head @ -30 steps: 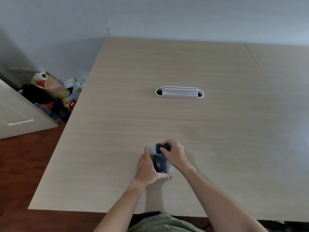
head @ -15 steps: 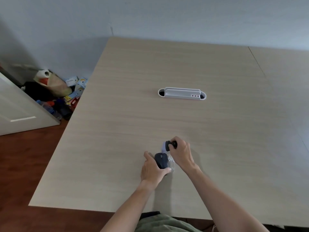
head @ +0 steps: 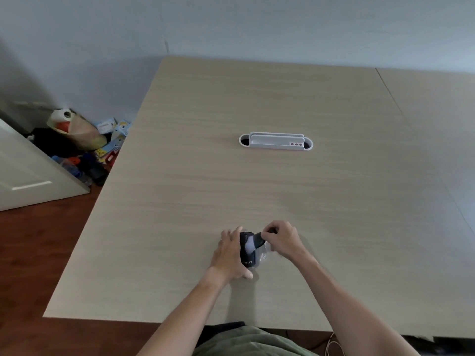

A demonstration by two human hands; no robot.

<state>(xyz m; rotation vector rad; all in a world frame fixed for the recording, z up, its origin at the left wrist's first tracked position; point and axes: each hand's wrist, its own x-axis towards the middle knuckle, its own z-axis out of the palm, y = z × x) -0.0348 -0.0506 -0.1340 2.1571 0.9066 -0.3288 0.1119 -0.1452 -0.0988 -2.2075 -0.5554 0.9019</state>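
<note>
A small dark device [head: 247, 254], shaped like a computer mouse with white lettering, lies on the wooden table [head: 257, 188] near its front edge. My left hand [head: 229, 255] grips it from the left, thumb under its near end. My right hand [head: 282, 240] pinches a dark flap-like piece [head: 259, 240] at the device's far right side. A light patch shows beneath that piece. Some clear plastic [head: 264, 256] sits against the device's right side.
A white oblong holder [head: 276, 142] with slots and three small pink dots stands at the table's middle. Left of the table, on the floor, lie a bag and scattered packets [head: 84, 140] beside a white door [head: 23, 173]. A second tabletop adjoins at the right.
My right hand has brought the small dark piece down and left, against the device. My left hand has slid further around the device. The view has shifted slightly.
</note>
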